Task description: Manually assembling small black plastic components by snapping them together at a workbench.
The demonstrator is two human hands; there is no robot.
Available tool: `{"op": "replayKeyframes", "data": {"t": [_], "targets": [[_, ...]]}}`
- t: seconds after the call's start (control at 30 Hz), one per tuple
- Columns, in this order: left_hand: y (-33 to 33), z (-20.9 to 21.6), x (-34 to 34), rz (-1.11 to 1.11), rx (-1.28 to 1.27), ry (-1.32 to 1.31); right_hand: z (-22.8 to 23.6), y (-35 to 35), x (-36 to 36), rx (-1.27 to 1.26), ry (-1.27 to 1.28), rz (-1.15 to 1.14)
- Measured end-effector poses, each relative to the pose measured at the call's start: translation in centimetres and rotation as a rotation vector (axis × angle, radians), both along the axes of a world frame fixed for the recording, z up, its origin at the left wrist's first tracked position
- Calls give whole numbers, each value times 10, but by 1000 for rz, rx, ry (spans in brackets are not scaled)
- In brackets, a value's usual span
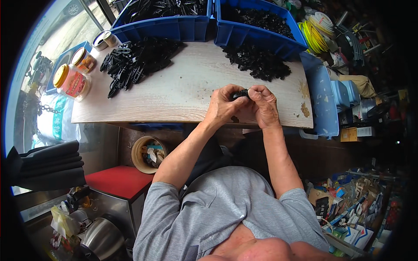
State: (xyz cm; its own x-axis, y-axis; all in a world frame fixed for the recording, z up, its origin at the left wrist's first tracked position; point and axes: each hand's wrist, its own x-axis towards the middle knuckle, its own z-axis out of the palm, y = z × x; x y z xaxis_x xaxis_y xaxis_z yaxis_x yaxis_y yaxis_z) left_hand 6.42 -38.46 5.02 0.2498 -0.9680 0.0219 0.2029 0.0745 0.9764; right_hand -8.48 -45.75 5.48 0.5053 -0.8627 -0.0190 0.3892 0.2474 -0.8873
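Observation:
Near the table's front edge, my left hand (224,104) and my right hand (264,105) meet around a small black plastic part (240,94). The fingers of both hands pinch it, and they hide much of its shape. Left of my hands, a pile of long black plastic pieces (138,61) lies on the pale wooden table (174,102). A heap of small black plastic pieces (257,63) spreads farther right, beyond my right hand.
Two blue bins hold more black parts: the left bin (161,29) and the right bin (261,38). Lidded jars (72,81) stand at the table's left edge. A waste bucket (138,157) sits below. Clutter and a blue tub (324,102) are at right.

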Motion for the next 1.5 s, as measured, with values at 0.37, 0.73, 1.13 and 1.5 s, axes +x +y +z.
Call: {"op": "replayKeyframes", "data": {"t": [0.37,0.73,1.13,1.5], "targets": [[0,7,7,-3,92,238,10,1,6,22,110,49],[6,19,9,30,137,361,26,3,8,-27,397,104],[-50,2,43,308,-48,-607,24,1,-6,46,172,-130],[-108,-19,50,458,-174,-1357,28,-82,-116,255,195,-710]]}}
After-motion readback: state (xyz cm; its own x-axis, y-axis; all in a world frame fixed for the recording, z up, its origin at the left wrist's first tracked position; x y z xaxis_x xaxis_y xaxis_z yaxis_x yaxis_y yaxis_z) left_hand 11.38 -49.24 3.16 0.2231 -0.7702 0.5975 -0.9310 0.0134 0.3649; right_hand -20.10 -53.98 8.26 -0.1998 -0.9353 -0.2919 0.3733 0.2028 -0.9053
